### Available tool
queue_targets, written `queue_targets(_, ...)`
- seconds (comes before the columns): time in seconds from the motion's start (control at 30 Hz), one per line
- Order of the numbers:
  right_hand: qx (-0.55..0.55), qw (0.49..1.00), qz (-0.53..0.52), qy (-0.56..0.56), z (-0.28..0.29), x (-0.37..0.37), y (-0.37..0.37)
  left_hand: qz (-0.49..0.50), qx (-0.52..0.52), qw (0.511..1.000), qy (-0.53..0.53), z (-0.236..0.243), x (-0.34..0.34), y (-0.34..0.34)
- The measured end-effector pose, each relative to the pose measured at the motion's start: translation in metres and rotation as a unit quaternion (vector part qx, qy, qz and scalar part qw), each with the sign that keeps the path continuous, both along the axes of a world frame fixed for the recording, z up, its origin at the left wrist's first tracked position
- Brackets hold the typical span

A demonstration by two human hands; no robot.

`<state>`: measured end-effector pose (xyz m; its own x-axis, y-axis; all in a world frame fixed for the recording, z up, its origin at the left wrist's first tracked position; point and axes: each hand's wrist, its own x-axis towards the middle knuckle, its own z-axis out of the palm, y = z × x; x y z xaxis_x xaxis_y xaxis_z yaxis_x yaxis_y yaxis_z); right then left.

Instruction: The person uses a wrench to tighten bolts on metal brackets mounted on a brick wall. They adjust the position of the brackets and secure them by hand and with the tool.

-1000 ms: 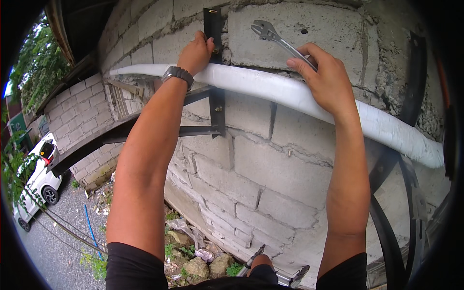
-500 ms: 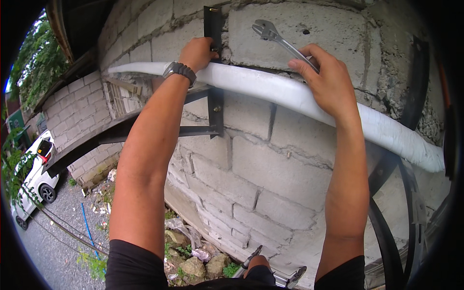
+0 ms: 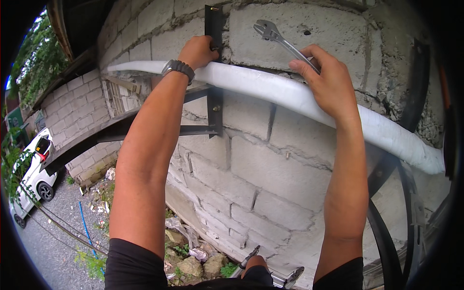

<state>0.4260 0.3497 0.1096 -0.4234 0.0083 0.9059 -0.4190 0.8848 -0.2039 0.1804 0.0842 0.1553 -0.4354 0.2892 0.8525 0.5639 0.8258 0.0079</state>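
Here, a grey concrete-block wall [image 3: 275,169] backs a long, white, wrapped tube [image 3: 261,83]. At a black, flat metal bracket [image 3: 213,23], above the tube's upper edge, the left hand [image 3: 198,51] bends its fingers; what they grip is hidden. The right hand [image 3: 331,82] holds a silver metal adjustable wrench [image 3: 286,45] by its handle, open room separating its head from the bracket's right edge.

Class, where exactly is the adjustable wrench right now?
In the head view, the adjustable wrench is in the right hand, just right of centre near the top, above the white pipe and right of the black bracket.
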Motion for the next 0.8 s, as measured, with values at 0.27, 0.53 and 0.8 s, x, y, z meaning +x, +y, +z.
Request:
queue_targets(0.27, -0.001, 1.0, 0.022, 0.008, 0.0, -0.003, 0.001, -0.037, 0.142, 0.989, 0.013, -0.008, 0.047, 0.001)
queue_targets(0.53, -0.003, 1.0, 0.008, 0.016, -0.003, -0.005, 0.008, -0.456, 0.634, 0.581, -0.23, -0.228, 0.151, 0.034)
queue_targets(0.8, 0.004, 1.0, 0.001, 0.003, -0.001, -0.004, 0.001, -0.407, 0.759, 0.361, -0.357, -0.334, 0.092, 0.035)
